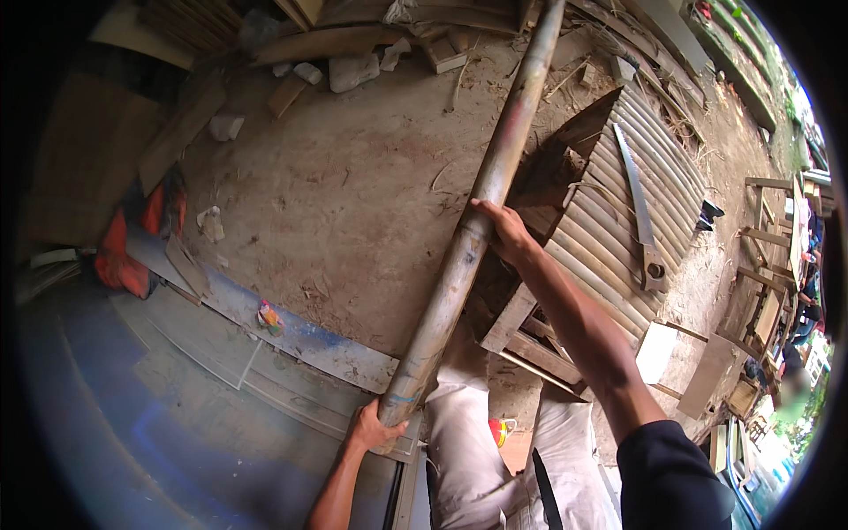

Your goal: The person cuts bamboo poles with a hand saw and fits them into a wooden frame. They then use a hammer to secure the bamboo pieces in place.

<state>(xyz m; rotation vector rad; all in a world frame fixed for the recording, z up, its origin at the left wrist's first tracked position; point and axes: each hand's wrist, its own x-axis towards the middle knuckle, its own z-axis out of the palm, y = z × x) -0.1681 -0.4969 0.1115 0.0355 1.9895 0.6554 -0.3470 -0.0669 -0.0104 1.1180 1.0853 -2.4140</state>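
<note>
A long, thick bamboo pole (477, 212) runs slantwise from the top of the view down toward my legs. Near its lower end, my left hand (375, 428) is closed round it. Farther up, my right hand (503, 231) grips the same pole from its right side, the fingers partly hidden behind it. To the right of the pole stands a low bench (609, 194) topped with bamboo slats. A handsaw (634, 190) with a wooden handle lies across those slats, apart from both hands.
Dirt ground (327, 194) spreads left of the pole. Planks and stones (353, 72) lie along the far side. An orange cloth (124, 256) and grey sheets (238, 362) are at the left. Wooden frames (767, 256) stand at the far right.
</note>
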